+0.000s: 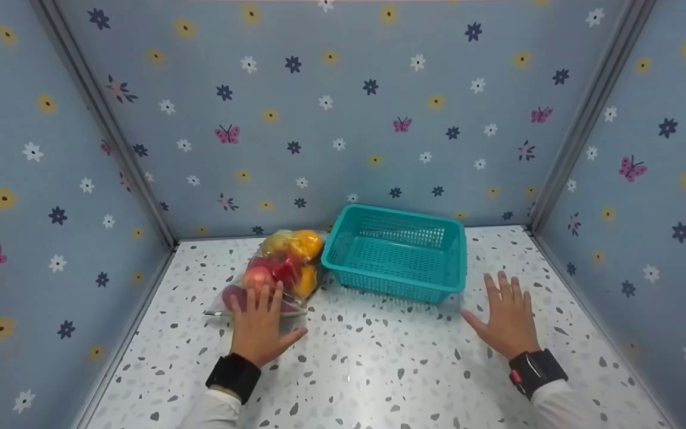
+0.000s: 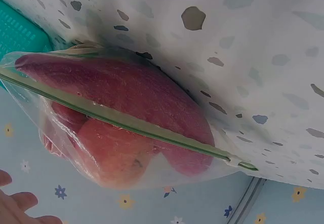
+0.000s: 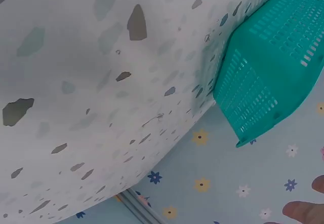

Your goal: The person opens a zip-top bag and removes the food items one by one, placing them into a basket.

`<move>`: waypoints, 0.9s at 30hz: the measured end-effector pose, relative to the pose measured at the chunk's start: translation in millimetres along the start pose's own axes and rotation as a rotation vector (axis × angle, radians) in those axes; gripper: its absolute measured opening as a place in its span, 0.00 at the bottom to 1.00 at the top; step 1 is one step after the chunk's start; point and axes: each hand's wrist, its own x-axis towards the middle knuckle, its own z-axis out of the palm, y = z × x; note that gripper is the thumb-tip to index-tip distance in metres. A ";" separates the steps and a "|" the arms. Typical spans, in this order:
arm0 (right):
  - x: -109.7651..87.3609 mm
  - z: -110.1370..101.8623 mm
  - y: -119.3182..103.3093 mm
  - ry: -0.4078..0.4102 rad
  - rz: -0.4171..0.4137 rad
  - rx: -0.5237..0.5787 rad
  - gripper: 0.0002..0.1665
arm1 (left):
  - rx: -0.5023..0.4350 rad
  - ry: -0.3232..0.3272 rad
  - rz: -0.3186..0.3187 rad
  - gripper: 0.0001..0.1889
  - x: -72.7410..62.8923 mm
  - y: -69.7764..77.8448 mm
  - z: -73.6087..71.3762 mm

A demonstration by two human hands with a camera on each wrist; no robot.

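The left hand (image 1: 258,328), fingers spread, overlies a zip-top produce bag (image 2: 121,121). The right hand (image 1: 508,325), likewise spread, flanks a turquoise perforated basket (image 1: 390,286).

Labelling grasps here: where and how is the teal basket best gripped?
Likely the right short-end rim of the teal basket, pinched by the right hand coming from the right and above. The basket stands upright, so that rim is raised and reachable; the produce bag crowds the left end, and the back side sits near the patterned wall.
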 end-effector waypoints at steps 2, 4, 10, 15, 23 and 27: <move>3.6 0.8 -5.8 0.005 -0.023 0.004 0.56 | 0.001 -0.010 0.002 0.60 1.4 -0.5 1.5; 7.7 1.5 -11.8 0.014 -0.053 0.007 0.53 | 0.009 -0.019 0.003 0.60 3.3 -0.8 3.8; 24.6 8.0 -30.3 0.038 -0.160 0.026 0.43 | 0.022 -0.062 -0.010 0.62 13.8 -3.9 16.0; 40.7 23.1 -48.2 -0.030 -0.215 0.011 0.37 | 0.045 -0.102 -0.034 0.66 24.3 -11.2 30.1; 54.0 44.9 -63.5 -0.132 -0.231 -0.015 0.29 | 0.110 -0.125 -0.031 0.61 36.2 -17.0 44.2; 59.3 50.7 -67.0 -0.120 -0.234 -0.011 0.24 | 0.120 -0.092 -0.010 0.49 40.6 -18.6 45.5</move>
